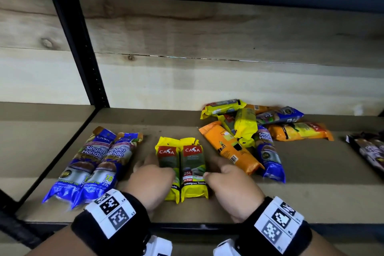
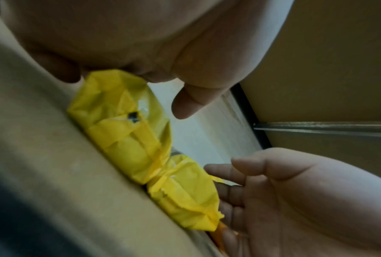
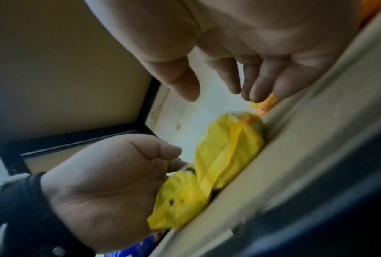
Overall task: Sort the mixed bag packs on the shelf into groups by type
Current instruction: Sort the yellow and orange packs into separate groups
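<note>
Two yellow Casa packs [image 1: 182, 169] lie side by side on the shelf board [image 1: 176, 122]. My left hand [image 1: 153, 167] rests against the left pack's outer side, fingers relaxed. My right hand [image 1: 216, 169] lies along the right pack's outer side, index finger stretched forward. Neither hand grips a pack. Two blue Singlet Handle packs [image 1: 93, 164] lie together further left. A mixed pile [image 1: 249, 129] of yellow, orange and blue packs sits at the right rear. The left wrist view shows the yellow packs [image 2: 128, 132] end-on between both hands; the right wrist view shows the same yellow packs [image 3: 224, 153].
A black upright post [image 1: 83, 54] stands at the left rear, with a wooden back wall behind the shelf. A dark pack [image 1: 367, 149] lies at the far right edge. An orange pack [image 1: 230, 147] lies close to my right hand. The shelf's black front rail runs under my wrists.
</note>
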